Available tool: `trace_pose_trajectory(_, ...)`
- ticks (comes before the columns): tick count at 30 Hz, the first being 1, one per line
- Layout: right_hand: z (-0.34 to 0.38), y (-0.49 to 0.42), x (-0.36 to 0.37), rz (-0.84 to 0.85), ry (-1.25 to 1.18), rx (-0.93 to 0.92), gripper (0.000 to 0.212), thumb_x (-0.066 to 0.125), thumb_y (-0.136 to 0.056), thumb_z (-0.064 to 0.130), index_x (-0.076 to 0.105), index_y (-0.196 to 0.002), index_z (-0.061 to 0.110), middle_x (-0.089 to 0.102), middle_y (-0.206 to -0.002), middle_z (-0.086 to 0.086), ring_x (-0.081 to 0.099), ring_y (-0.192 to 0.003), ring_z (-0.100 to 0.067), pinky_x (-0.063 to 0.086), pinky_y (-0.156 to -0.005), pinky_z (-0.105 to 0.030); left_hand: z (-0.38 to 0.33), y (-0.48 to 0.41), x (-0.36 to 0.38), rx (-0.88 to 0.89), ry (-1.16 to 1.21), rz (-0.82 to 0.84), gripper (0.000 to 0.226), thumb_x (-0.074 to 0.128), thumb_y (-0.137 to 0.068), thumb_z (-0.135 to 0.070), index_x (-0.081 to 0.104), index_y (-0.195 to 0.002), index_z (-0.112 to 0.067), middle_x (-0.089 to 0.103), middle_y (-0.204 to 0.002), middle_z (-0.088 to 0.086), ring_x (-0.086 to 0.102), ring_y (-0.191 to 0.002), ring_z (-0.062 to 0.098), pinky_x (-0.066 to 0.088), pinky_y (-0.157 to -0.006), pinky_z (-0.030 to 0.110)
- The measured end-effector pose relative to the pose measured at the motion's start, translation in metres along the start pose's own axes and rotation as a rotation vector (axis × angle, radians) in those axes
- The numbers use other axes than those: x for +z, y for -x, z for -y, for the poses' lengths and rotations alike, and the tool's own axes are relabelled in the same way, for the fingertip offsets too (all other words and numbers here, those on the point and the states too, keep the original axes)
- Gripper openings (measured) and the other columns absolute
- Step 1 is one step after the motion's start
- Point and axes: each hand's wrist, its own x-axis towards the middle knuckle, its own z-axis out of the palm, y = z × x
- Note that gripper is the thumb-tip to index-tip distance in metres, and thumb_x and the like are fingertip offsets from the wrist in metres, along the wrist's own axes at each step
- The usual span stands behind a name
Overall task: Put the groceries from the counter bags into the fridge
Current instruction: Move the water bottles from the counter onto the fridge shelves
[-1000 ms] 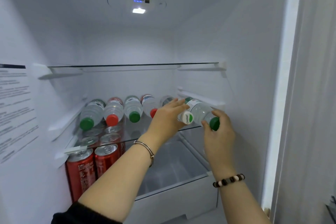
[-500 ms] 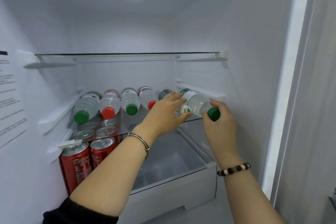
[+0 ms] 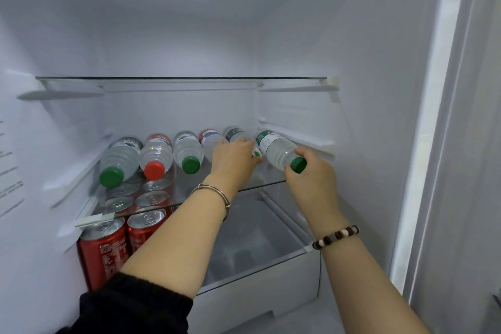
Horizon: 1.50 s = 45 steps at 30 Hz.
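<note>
- Clear plastic water bottle with a green screw cap, held in the right hand, with fingers and thumb closed round the cap end.
- Lying on its side at the right end of the row of lying bottles on the lower glass shelf, base toward the back, near the white fridge wall. Cannot tell whether already resting fully on the glass.
- Left hand laid over the neighbouring clear bottle with a white cap. Cannot tell whether gripping it or only steadying it.
- Looks full, so probably moderately heavy for one hand.
- Thin walls, likely to dent under a hard squeeze.
- Smooth and round, so likely to roll on glass.
- Best taken at the stiff neck and cap, as now, or round the middle with a wider hold.
- Worth setting snug against the neighbour before letting go.
</note>
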Motion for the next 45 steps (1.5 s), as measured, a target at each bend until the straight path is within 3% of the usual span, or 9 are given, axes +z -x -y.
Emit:
trace_pose_trajectory(3, 0.001, -0.009, 0.006, 0.017, 0.096, 0.015, 0.040, 0.057, -0.087, 0.017, 0.054, -0.127, 0.013, 0.065, -0.114, -0.006, 0.059, -0.103, -0.024, 0.043, -0.080, -0.027, 0.001, -0.002, 0.003, -0.002, 0.014, -0.028, 0.032, 0.041, -0.096, -0.033, 0.054, -0.119, -0.015, 0.056, -0.124, 0.002, 0.057, -0.099, 0.029, 0.031, -0.080, 0.033)
trace_pose_trajectory(6, 0.002, -0.020, 0.013, 0.035, 0.187, 0.021, 0.029, 0.053, -0.087, 0.018, 0.057, -0.115, 0.011, 0.067, -0.099, -0.008, 0.060, -0.089, -0.027, 0.048, -0.073, -0.033, 0.004, -0.001, 0.006, 0.029, 0.004, -0.055, 0.028, 0.040, -0.093, -0.024, 0.054, -0.115, -0.015, 0.056, -0.119, 0.002, 0.057, -0.097, 0.027, 0.027, -0.073, 0.032)
trace_pose_trajectory(8, 0.003, -0.029, 0.018, 0.049, 0.250, 0.010, 0.025, 0.051, -0.088, 0.018, 0.057, -0.110, 0.008, 0.066, -0.096, -0.011, 0.060, -0.086, -0.029, 0.049, -0.072, -0.036, 0.006, -0.001, 0.008, 0.037, 0.026, -0.073, 0.030, 0.042, -0.092, -0.023, 0.053, -0.118, -0.016, 0.057, -0.123, 0.001, 0.057, -0.100, 0.025, 0.027, -0.074, 0.032)
trace_pose_trajectory(12, 0.003, -0.046, 0.031, 0.107, 0.354, 0.007, 0.030, 0.049, -0.090, 0.015, 0.054, -0.117, 0.003, 0.063, -0.112, -0.016, 0.058, -0.102, -0.034, 0.047, -0.080, -0.036, 0.008, -0.003, 0.011, -0.001, 0.121, -0.109, 0.032, 0.046, -0.093, -0.028, 0.056, -0.120, -0.016, 0.060, -0.123, -0.001, 0.057, -0.106, 0.023, 0.032, -0.084, 0.033)
trace_pose_trajectory(17, 0.000, -0.067, 0.048, 0.160, 0.415, 0.006, 0.017, 0.047, -0.090, 0.011, 0.054, -0.102, 0.002, 0.063, -0.104, -0.017, 0.057, -0.096, -0.035, 0.035, -0.066, -0.030, 0.007, -0.005, 0.012, -0.020, 0.138, -0.131, 0.030, 0.048, -0.093, -0.033, 0.060, -0.116, -0.018, 0.062, -0.120, 0.000, 0.058, -0.101, 0.027, 0.032, -0.083, 0.033)
trace_pose_trajectory(24, 0.000, -0.082, 0.063, 0.195, 0.480, -0.033, 0.015, 0.044, -0.093, 0.008, 0.054, -0.101, 0.001, 0.063, -0.104, -0.017, 0.058, -0.094, -0.033, 0.033, -0.065, -0.029, 0.009, -0.007, 0.015, -0.024, 0.166, -0.145, 0.032, 0.049, -0.093, -0.034, 0.063, -0.115, -0.018, 0.061, -0.122, -0.002, 0.059, -0.099, 0.026, 0.033, -0.085, 0.033)
trace_pose_trajectory(37, -0.006, -0.069, 0.058, 0.076, 0.458, -0.112, 0.021, 0.047, -0.090, 0.012, 0.059, -0.104, 0.002, 0.060, -0.107, -0.014, 0.057, -0.096, -0.031, 0.033, -0.070, -0.029, 0.009, -0.005, 0.017, -0.015, 0.208, -0.202, 0.030, 0.050, -0.091, -0.032, 0.065, -0.111, -0.015, 0.065, -0.114, 0.001, 0.060, -0.097, 0.027, 0.035, -0.085, 0.034)
trace_pose_trajectory(41, -0.001, -0.053, 0.051, 0.065, 0.355, -0.072, 0.021, 0.047, -0.091, 0.015, 0.058, -0.105, 0.005, 0.060, -0.107, -0.011, 0.057, -0.096, -0.029, 0.042, -0.074, -0.032, 0.006, -0.001, 0.008, -0.023, 0.226, -0.190, 0.028, 0.048, -0.088, -0.030, 0.066, -0.103, -0.014, 0.065, -0.106, 0.003, 0.059, -0.095, 0.026, 0.035, -0.079, 0.034)
trace_pose_trajectory(45, -0.006, -0.015, 0.035, 0.004, 0.253, -0.084, 0.022, 0.048, -0.090, 0.014, 0.057, -0.110, 0.009, 0.060, -0.109, -0.008, 0.056, -0.098, -0.025, 0.048, -0.080, -0.038, -0.004, 0.015, -0.003, 0.092, 0.283, -0.359, 0.026, 0.053, -0.080, -0.018, 0.069, -0.096, -0.005, 0.068, -0.102, 0.011, 0.061, -0.097, 0.032, 0.042, -0.086, 0.038)
